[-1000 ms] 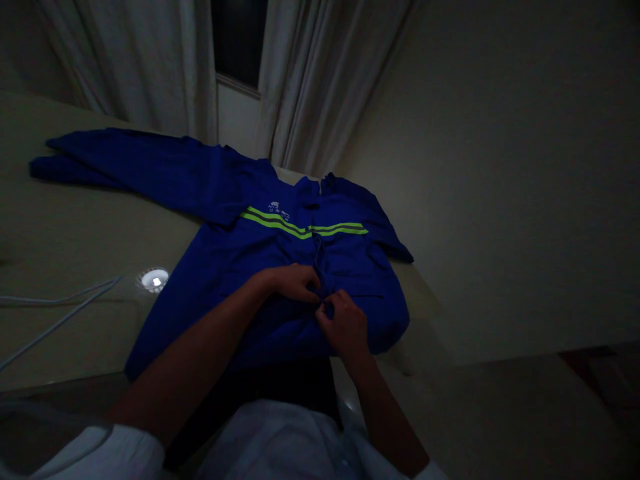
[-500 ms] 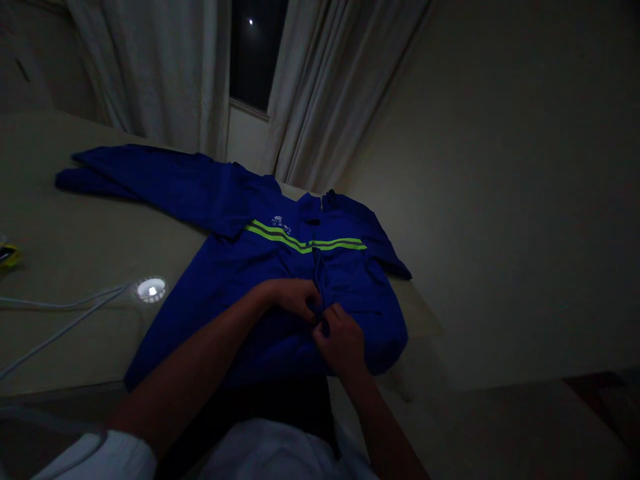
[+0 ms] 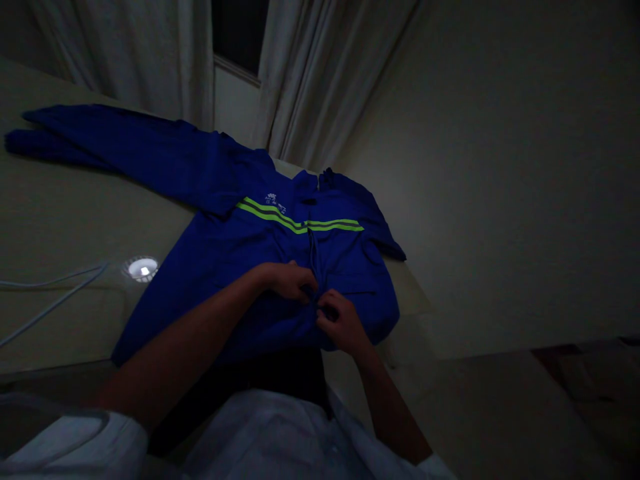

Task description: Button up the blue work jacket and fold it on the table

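A blue work jacket (image 3: 210, 247) lies front side up, with a yellow-green reflective stripe across its chest and white lettering above the stripe. One long sleeve stretches to the left; the other hangs toward the right. Both my hands meet at the front opening, below the stripe. The fingers of my left hand (image 3: 293, 280) pinch the jacket's front edge. Close beside it, my right hand (image 3: 343, 322) is also closed on the fabric of the opening. Whether a button is between the fingers is too dark to tell.
The jacket rests on a pale table (image 3: 60, 227). A bright round light (image 3: 143, 269) and a white cable (image 3: 55, 310) are left of it. Curtains (image 3: 135, 60) hang behind, and a bare wall (image 3: 475, 167) rises on the right.
The view has shifted, so the jacket and table appear higher and slightly further left. Both hands stay at the front opening, with the fingers slightly rearranged.
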